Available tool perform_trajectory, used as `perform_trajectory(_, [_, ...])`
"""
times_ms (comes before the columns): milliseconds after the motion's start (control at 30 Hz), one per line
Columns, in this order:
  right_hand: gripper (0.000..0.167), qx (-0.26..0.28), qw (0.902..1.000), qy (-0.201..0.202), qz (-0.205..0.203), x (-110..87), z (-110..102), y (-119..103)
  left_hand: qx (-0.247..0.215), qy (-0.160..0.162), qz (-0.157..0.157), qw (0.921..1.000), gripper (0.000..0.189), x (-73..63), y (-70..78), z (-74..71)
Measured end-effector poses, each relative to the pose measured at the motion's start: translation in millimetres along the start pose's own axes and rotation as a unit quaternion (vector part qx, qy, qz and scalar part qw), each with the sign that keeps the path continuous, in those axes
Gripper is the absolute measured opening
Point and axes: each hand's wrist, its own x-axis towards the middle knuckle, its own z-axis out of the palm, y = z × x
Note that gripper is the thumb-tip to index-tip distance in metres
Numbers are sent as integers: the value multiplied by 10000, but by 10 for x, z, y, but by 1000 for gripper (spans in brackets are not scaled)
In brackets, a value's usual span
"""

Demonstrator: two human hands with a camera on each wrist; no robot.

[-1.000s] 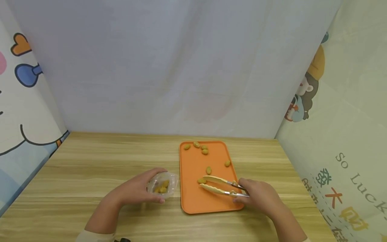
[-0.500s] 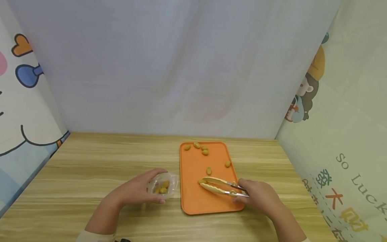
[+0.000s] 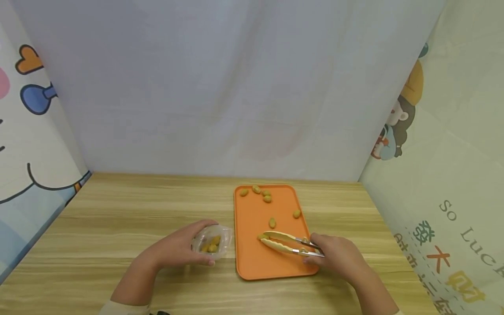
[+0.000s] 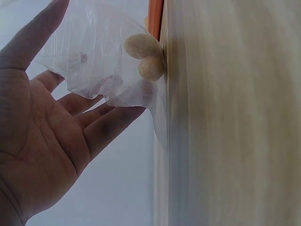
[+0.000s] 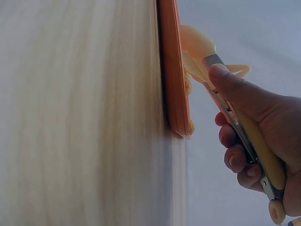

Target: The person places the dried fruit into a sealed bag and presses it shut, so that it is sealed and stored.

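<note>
My left hand (image 3: pixel 179 245) holds a clear plastic bag (image 3: pixel 225 240), thumb on one side and fingers on the other. Inside the bag lie several golden-brown oval snack pieces (image 4: pixel 141 45). My right hand (image 3: pixel 337 253) grips a pair of kitchen tongs (image 5: pixel 256 136) with metal arms and cream-coloured tips, fingers curled round the handles. The tips are low over an orange tray (image 3: pixel 252 262), on either side of one brown oval piece (image 3: pixel 261 236) that they partly hide. Another brown piece (image 3: pixel 272 222) lies just beyond the tips.
Several more brown pieces lie near the tray's far edge, and a single brown piece (image 3: pixel 296 213) is by its right rim. The tray rests on a wood-grain table (image 3: pixel 157 197). Behind the table hangs a pale curtain (image 3: pixel 197 87), with printed cloths at both sides.
The tongs' tips have come slightly closer together around the brown piece, which is more hidden now. The left hand and the bag stay where they were.
</note>
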Motion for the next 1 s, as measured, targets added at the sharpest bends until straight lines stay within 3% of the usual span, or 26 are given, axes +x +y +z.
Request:
perform_trajectory(400, [43,-42,10000,-62,63,-7,-13,-9,189,156,-76,9997,87,-33,-22,-6])
perform_trajectory(600, [43,-35,9999,-76,150,-14,-64,-25,443,330,73,9984,89,-29,-15,-49])
perform_trajectory(1000, [42,217,9998,20,10,-41,-86,-10,390,402,123,9984,88,-39,-12,-73])
